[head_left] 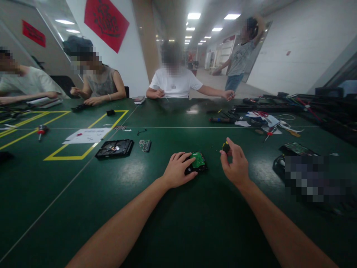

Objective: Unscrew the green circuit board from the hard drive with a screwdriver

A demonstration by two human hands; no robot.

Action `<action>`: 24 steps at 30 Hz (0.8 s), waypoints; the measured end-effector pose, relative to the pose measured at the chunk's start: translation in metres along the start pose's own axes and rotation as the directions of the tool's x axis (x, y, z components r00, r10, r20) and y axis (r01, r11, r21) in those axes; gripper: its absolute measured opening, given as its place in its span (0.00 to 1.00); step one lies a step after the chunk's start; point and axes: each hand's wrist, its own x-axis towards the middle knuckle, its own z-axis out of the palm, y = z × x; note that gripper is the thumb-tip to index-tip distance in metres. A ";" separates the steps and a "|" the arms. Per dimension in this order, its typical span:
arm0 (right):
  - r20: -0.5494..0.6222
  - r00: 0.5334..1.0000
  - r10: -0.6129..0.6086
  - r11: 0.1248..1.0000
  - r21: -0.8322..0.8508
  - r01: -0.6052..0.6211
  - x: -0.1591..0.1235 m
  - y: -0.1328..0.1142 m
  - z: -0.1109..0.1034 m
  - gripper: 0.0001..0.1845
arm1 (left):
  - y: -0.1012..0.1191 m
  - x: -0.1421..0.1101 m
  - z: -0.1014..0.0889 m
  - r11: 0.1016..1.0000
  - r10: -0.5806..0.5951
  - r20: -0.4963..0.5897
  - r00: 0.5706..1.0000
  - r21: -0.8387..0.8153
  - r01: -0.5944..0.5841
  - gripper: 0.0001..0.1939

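Note:
A hard drive [199, 160] lies on the green table with its green circuit board facing up. My left hand [180, 169] grips it from the left, fingers over the board and thumb along the near edge. To the right of the drive, my right hand [235, 163] is raised and pinches a small black-and-yellow object [226, 148], partly hidden by the fingers; its kind is not clear. Several tiny dark bits, which look like screws [211, 146], lie between the drive and that hand.
An opened hard drive [115, 148] and a loose circuit board [145, 145] lie to the left. A paper sheet [87, 135] and a red screwdriver [41, 130] are farther left. Cables and parts [264, 121] pile up at right. People sit across the table; one stands behind.

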 end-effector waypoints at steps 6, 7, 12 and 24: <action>-0.083 0.997 0.007 0.996 0.086 0.000 0.001 -0.006 0.002 0.31 | -0.001 0.000 -0.001 1.000 0.016 -0.006 1.000 0.002 -0.016 0.34; -0.101 0.995 0.008 0.995 0.103 0.002 0.000 -0.007 0.003 0.31 | -0.001 0.000 -0.001 1.000 0.019 -0.013 1.000 -0.004 -0.019 0.34; -0.221 0.975 0.039 0.989 0.147 -0.006 -0.005 -0.006 0.006 0.34 | -0.001 0.000 -0.003 0.998 0.049 -0.031 0.998 -0.039 -0.050 0.34; -0.176 0.984 0.017 0.967 0.255 0.028 -0.014 -0.023 0.022 0.36 | -0.002 -0.001 0.000 0.988 0.135 0.001 0.991 -0.069 -0.135 0.32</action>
